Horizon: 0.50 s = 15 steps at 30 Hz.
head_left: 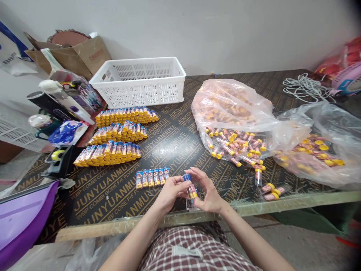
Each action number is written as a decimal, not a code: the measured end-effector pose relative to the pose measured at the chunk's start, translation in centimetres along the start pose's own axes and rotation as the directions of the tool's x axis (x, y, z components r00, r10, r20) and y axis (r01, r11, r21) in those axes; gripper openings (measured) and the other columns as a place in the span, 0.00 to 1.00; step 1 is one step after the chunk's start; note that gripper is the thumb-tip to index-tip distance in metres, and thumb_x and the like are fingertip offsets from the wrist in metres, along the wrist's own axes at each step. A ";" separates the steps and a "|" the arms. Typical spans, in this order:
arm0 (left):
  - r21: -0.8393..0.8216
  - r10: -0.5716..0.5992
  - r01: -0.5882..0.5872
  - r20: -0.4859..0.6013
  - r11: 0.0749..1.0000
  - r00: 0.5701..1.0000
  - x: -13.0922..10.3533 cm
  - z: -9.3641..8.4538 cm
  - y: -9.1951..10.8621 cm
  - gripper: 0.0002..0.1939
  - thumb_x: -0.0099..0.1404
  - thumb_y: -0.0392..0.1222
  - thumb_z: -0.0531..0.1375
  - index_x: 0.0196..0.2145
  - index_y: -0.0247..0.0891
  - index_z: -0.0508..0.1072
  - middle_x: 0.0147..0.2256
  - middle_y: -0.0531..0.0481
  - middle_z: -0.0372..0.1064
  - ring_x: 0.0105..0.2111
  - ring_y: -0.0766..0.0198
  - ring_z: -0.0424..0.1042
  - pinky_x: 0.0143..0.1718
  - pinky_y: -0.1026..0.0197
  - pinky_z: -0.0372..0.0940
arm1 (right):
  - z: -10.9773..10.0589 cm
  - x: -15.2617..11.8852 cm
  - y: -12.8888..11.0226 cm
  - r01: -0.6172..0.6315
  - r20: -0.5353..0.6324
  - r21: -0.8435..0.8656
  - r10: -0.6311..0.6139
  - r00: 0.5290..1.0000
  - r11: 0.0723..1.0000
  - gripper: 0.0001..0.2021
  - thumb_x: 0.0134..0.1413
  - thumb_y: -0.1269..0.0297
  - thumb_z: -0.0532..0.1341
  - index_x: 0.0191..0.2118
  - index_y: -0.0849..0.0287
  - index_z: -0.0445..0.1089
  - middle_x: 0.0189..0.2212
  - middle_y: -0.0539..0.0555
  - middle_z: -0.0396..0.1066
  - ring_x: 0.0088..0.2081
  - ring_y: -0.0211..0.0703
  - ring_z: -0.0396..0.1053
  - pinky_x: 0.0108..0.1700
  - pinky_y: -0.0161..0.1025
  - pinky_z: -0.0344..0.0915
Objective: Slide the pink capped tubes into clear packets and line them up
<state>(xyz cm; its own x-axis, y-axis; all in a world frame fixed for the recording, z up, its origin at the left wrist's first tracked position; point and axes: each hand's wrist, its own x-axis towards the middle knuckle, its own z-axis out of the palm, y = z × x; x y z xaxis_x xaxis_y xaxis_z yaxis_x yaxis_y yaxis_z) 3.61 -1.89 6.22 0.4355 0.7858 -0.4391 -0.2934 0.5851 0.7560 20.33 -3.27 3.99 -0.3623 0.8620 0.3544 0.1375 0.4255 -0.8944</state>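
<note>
The hands [169, 192] partly cover the tube [193, 191] between them, and the left edge crops the purple scoop [26, 222].

Tube [193, 191]: glossy plastic
Crate [146, 94]: smooth plastic
Tabletop [169, 148]: smooth, glossy plywood
Bag [234, 99]: wrinkled plastic film
Carton [94, 55]: matt cardboard

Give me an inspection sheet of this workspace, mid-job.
Surface: dark plywood table, gold lettering.
Job's things: blue-and-yellow cylindrical tube, held; three stacks of similar tubes and a short row, left; yellow-capped clear tubes, right, some outside a translucent plastic bag.
Clutter: black tape dispenser, left.
Hands: left hand and right hand both hold that tube.
Cables: coiled grey cord, back right.
Surroundings: white perforated plastic basket behind the stacks; white wall.
</note>
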 end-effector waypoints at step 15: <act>0.558 0.396 0.035 -0.630 0.829 0.668 -4.0 -14.1 4.2 0.16 0.43 0.53 0.69 0.21 0.42 0.68 0.17 0.52 0.66 0.18 0.62 0.64 0.23 0.59 0.59 | -8.4 2.3 5.1 -0.244 -0.348 -0.637 0.010 0.937 0.731 0.23 0.53 0.62 0.59 0.56 0.55 0.61 0.50 0.59 0.64 0.53 0.54 0.61 0.56 0.54 0.58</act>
<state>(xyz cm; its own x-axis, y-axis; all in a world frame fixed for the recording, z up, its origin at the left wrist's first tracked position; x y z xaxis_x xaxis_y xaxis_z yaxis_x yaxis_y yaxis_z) -11.36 0.23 4.35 -0.3613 0.8830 -0.2997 0.2468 0.4005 0.8824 27.94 3.18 2.47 -0.0173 0.9080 0.4187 0.7766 0.2759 -0.5664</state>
